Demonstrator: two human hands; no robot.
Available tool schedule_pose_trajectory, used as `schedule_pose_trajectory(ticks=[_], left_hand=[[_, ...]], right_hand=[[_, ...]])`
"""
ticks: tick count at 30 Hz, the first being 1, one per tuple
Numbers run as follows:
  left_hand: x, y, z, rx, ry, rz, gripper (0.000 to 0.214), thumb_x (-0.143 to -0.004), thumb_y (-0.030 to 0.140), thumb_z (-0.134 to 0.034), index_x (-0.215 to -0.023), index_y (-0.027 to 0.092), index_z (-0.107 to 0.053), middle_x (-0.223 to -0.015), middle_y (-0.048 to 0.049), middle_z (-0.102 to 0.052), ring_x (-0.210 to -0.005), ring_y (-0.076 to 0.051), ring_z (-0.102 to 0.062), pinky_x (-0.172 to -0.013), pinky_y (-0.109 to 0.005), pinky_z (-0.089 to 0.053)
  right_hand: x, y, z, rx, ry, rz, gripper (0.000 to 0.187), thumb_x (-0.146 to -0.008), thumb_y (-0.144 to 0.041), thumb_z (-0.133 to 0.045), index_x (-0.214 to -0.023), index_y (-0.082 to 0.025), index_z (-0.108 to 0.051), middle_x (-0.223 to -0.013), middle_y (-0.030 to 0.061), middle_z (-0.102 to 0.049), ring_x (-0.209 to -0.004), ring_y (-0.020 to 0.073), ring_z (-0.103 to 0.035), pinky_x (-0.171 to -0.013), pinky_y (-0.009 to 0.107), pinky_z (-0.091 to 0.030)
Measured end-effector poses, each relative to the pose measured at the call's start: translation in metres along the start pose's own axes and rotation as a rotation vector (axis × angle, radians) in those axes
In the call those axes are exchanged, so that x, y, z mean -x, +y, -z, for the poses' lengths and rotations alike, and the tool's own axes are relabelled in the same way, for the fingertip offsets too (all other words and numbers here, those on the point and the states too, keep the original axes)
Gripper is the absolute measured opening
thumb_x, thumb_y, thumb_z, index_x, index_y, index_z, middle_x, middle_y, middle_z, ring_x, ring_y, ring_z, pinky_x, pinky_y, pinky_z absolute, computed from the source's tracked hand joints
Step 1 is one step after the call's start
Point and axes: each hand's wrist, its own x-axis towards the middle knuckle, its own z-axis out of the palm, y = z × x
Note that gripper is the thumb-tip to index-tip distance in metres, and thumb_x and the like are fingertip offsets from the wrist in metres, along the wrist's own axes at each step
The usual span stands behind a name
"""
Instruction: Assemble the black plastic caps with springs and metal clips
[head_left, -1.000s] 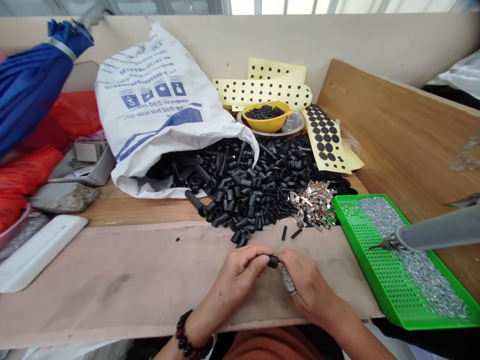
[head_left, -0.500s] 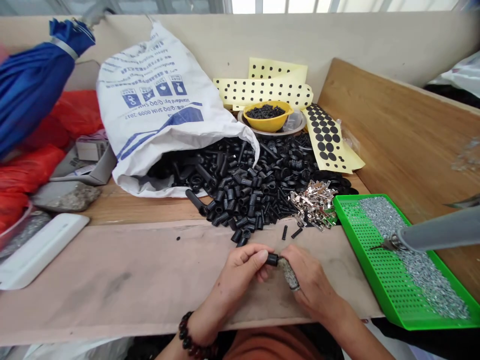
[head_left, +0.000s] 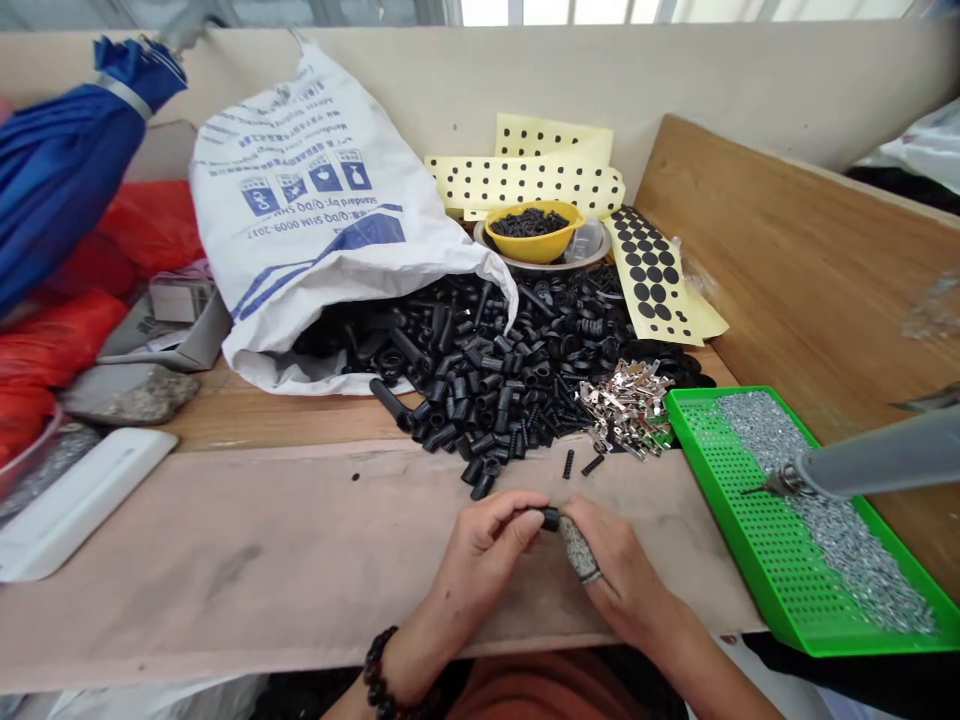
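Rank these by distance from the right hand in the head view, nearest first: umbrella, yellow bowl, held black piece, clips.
1. Held black piece: in the left hand, beside the right hand.
2. Clips: roughly straight ahead.
3. Yellow bowl: farther back, slightly left.
4. Umbrella: far left, toward the back.

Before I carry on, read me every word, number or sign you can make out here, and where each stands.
All on the white sack, printed upside down:
"Standard by: Q/DQ SHM 0009-2017"
"Manufacturer", the rest too blurred
"Address", the rest too blurred
Chinese lettering: too small and blurred to read
Four blue pictogram squares: captions too small to read
I can read no other text.
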Motion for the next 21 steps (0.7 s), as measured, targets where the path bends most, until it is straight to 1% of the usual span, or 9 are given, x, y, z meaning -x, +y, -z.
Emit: schedule_pose_trajectory(ticks=[3, 7, 12, 14, 16, 18, 21], left_hand=[[0.0, -0.003, -0.001, -0.074, -0.017, -0.052, 0.021, -0.082, 0.027, -0.054, -0.09, 0.014, -0.068, -0.068, -0.0019, -0.062, -0.058, -0.012, -0.056, -0.056, -0.021, -0.043], [0.0, -0.007, -0.004, -0.151, -0.007, -0.13, 0.02, -0.084, 0.026, -0.052, -0.09, 0.015, -0.068, -0.075, -0.0036, -0.066, -0.065, -0.014, -0.059, -0.06, -0.022, -0.045], [-0.004, -0.007, -0.012, -0.143, 0.02, -0.152, 0.018, -0.084, 0.023, -0.052, -0.09, 0.016, -0.068, -0.083, -0.004, -0.069, -0.074, -0.016, -0.062, -0.067, -0.022, -0.047], [-0.008, -0.006, -0.015, -0.158, 0.002, -0.151, 0.018, -0.083, 0.02, -0.053, -0.091, 0.016, -0.068, -0.085, -0.0037, -0.07, -0.076, -0.016, -0.062, -0.069, -0.023, -0.047], [-0.015, -0.005, -0.017, -0.211, -0.032, -0.151, 0.019, -0.081, 0.015, -0.053, -0.093, 0.017, -0.068, -0.085, -0.0029, -0.07, -0.073, -0.015, -0.062, -0.067, -0.023, -0.047], [-0.022, -0.003, -0.019, -0.317, -0.062, -0.193, 0.021, -0.079, 0.011, -0.055, -0.094, 0.017, -0.067, -0.085, -0.0022, -0.07, -0.073, -0.016, -0.062, -0.069, -0.025, -0.047], [-0.032, -0.003, -0.021, -0.493, -0.08, -0.324, 0.02, -0.079, 0.008, -0.055, -0.092, 0.018, -0.067, -0.088, -0.0027, -0.069, -0.082, -0.018, -0.06, -0.077, -0.029, -0.046]], right_hand=[[0.002, 0.003, -0.001, 0.029, 0.007, 0.017, 0.016, -0.084, -0.009, -0.031, -0.084, -0.02, -0.043, -0.072, 0.0025, -0.051, -0.064, 0.0166, -0.049, -0.056, 0.027, -0.037], [0.004, 0.004, 0.001, 0.029, -0.033, -0.019, 0.017, -0.086, -0.01, -0.03, -0.085, -0.019, -0.044, -0.072, 0.0029, -0.053, -0.064, 0.0168, -0.05, -0.057, 0.027, -0.038], [0.003, 0.005, 0.009, 0.005, -0.054, -0.085, 0.019, -0.087, -0.013, -0.03, -0.084, -0.019, -0.047, -0.072, 0.0032, -0.054, -0.064, 0.0167, -0.05, -0.057, 0.027, -0.04], [0.002, 0.007, 0.013, 0.02, -0.054, -0.116, 0.019, -0.086, -0.012, -0.031, -0.084, -0.019, -0.048, -0.073, 0.0037, -0.055, -0.065, 0.0173, -0.052, -0.058, 0.028, -0.041], [0.002, 0.011, 0.018, 0.07, -0.062, -0.152, 0.02, -0.083, -0.01, -0.032, -0.085, -0.019, -0.05, -0.076, 0.005, -0.057, -0.069, 0.0186, -0.054, -0.061, 0.03, -0.044], [0.003, 0.016, 0.023, 0.138, -0.063, -0.174, 0.025, -0.08, -0.007, -0.032, -0.091, -0.018, -0.051, -0.083, 0.0069, -0.06, -0.076, 0.02, -0.057, -0.067, 0.033, -0.047], [0.007, 0.025, 0.032, 0.279, -0.02, -0.152, 0.044, -0.071, -0.002, -0.033, -0.11, -0.016, -0.048, -0.1, 0.0099, -0.062, -0.092, 0.0215, -0.059, -0.078, 0.036, -0.048]])
